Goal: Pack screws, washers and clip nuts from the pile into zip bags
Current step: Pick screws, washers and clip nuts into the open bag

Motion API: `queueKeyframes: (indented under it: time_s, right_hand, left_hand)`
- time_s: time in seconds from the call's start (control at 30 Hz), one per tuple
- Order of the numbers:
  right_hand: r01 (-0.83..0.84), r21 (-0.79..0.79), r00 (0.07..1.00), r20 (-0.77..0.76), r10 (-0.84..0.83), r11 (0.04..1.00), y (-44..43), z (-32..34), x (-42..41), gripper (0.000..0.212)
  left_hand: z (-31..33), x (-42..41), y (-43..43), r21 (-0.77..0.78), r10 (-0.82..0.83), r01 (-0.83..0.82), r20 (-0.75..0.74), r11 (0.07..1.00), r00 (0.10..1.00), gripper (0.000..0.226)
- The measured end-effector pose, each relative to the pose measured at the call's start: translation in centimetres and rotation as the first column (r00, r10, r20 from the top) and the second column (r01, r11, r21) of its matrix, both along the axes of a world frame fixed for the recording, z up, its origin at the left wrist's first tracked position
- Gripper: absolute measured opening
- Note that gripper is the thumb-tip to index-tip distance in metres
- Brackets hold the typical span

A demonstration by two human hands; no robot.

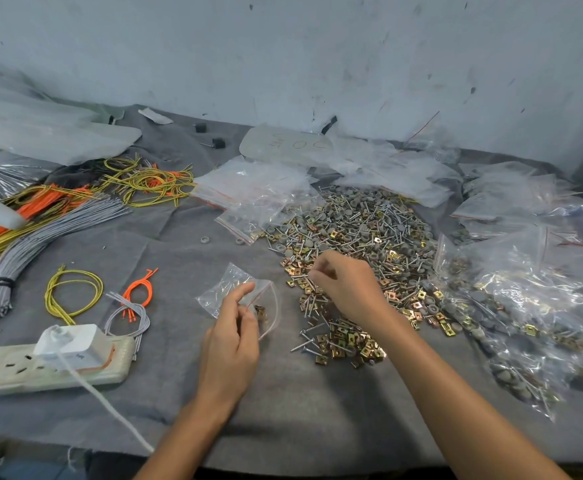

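Screws, washers and clip nuts lie mixed in a broad pile (356, 230) of silver, grey and brass-coloured pieces, spread right of centre on the grey cloth (300, 393) that covers the table.

The right hand (345, 285) rests on the near-left edge of the pile, knuckles up. Its fingers (318, 271) are curled down among the brass clip nuts. Whether they hold a piece cannot be told, as the fingertips are hidden.

Left of the pile, the left hand (231, 337) holds a small clear zip bag (227, 282) with a red seal line. Its thumb and fingers pinch the bag at its mouth, and the bag is tilted up off the cloth. A few brass clip nuts (260, 311) sit inside it, just beside the fingertips.

Filled clear plastic bags (525, 306) crowd the right side, touching the pile. Flat empty zip bags (252, 188) lie at its far-left edge.

On the left side lie a tied grey wire bundle (40, 233), a yellow wire loop (71, 292) and short orange wires (141, 289). Near left is a cream power strip (13, 372) with a white plug-in charger (71, 341) seated in it.
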State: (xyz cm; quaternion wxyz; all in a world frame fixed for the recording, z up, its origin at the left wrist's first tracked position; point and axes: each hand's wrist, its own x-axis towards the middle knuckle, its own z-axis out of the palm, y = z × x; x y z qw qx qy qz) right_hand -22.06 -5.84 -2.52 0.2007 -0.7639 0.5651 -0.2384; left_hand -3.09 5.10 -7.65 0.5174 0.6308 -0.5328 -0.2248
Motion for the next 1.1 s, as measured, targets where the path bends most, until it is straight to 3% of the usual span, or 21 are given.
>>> queueKeyframes:
  time_s: [0.07,0.13,0.27,0.5,0.6,0.7,0.87,0.97,1.1]
  right_hand:
    - [-0.008,-0.031,0.967,0.253,0.016,0.999,1.7,0.4,-0.6,0.008]
    - [-0.034,-0.109,0.922,0.380,0.073,0.993,3.4,0.6,-0.7,0.009]
    - [-0.021,-0.237,0.883,0.451,0.130,0.971,5.4,0.7,-0.2,0.019]
    - [-0.066,-0.241,0.832,0.522,0.187,0.968,6.6,0.1,1.7,0.015]
    - [-0.178,-0.198,0.884,0.398,0.245,0.964,7.1,-0.6,2.8,0.008]
    - [-0.198,-0.227,0.977,0.035,0.211,0.954,7.1,-1.3,4.1,0.010]
    - [-0.256,-0.229,0.934,-0.308,0.179,0.939,6.7,-1.1,6.2,0.020]
    - [-0.260,-0.203,0.933,-0.305,0.192,0.944,6.0,-0.5,6.2,0.021]
    - [-0.186,-0.010,0.982,0.015,0.186,0.983,3.7,0.5,4.1,0.017]
  left_hand:
    - [-0.1,0.0,-0.1,-0.006,-0.003,0.003,0.007,1.000,1.000,0.036]
    - [-0.3,0.0,-0.3,-0.016,-0.009,0.009,0.010,1.000,1.000,0.036]
    - [-0.7,0.2,-0.4,-0.029,-0.004,0.005,0.024,1.000,1.000,0.035]
    - [-0.5,0.2,-0.3,-0.034,-0.004,0.005,0.027,0.999,1.000,0.036]
    - [-0.6,0.3,-0.3,-0.040,-0.010,0.012,0.031,0.999,0.999,0.037]
    - [-0.9,0.4,-0.4,-0.033,-0.007,0.010,0.063,0.999,0.998,0.039]
    - [-1.0,0.5,-0.5,-0.029,-0.003,0.006,0.079,1.000,0.997,0.041]
    - [-1.0,0.4,-0.5,-0.032,-0.003,0.005,0.063,0.999,0.998,0.039]
    - [-1.0,0.3,-0.6,-0.036,-0.014,0.016,0.040,0.999,0.999,0.038]
